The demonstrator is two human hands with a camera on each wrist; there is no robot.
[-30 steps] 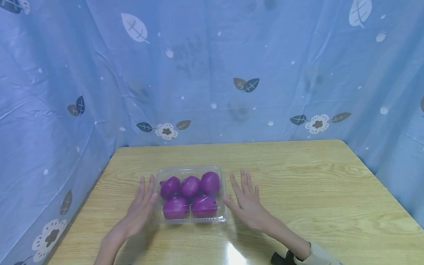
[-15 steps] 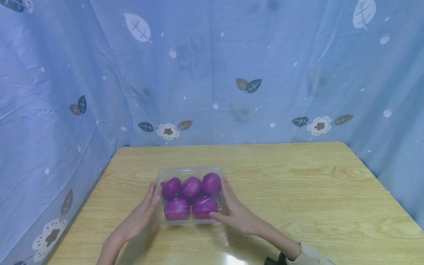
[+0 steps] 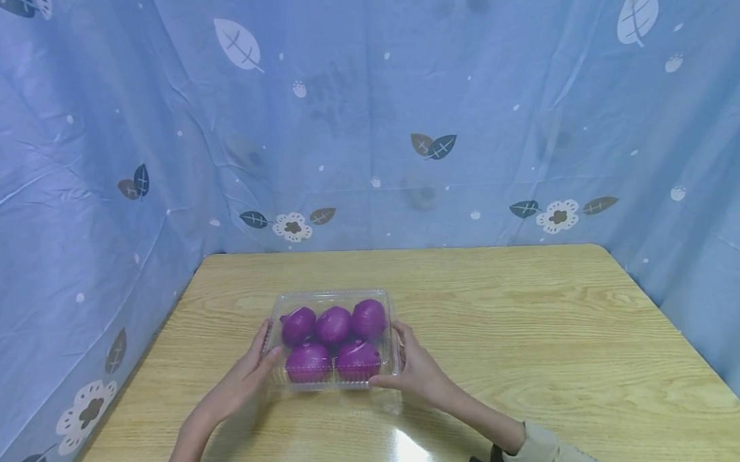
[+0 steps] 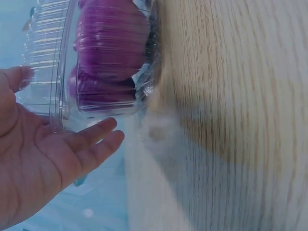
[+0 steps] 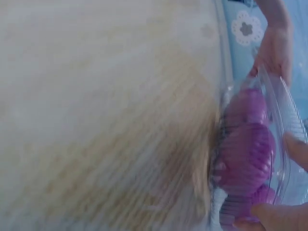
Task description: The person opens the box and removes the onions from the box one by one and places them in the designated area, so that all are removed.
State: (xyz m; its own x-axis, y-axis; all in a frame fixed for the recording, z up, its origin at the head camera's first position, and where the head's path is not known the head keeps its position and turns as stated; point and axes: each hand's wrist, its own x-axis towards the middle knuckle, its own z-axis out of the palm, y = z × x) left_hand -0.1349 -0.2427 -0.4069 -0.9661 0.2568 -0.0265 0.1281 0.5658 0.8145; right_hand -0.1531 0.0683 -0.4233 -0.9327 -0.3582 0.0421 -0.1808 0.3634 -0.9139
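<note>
A clear plastic clamshell box (image 3: 335,386) stands on the wooden table, its lid down. Inside are several round purple onion-like things (image 3: 308,361), some with small stem tips. My left hand (image 3: 236,385) holds the box's left side. In the left wrist view, that hand's thumb lies over the lid (image 4: 43,43), with fingers at the end wall. My right hand (image 3: 422,373) grips the right side, thumb at the near right corner and fingers along the side wall. In the right wrist view its thumb and fingers are on either side of the box's rim (image 5: 280,159).
The wooden table (image 3: 532,320) extends around the box, with more surface to the right. A blue patterned curtain (image 3: 366,122) hangs behind it and along both sides. Light glares off the tabletop near the front edge.
Both hands were spread beside the box one second ago. They have closed in on its sides; the right hand moved left and its fingers bent round the edge. The box has barely moved.
</note>
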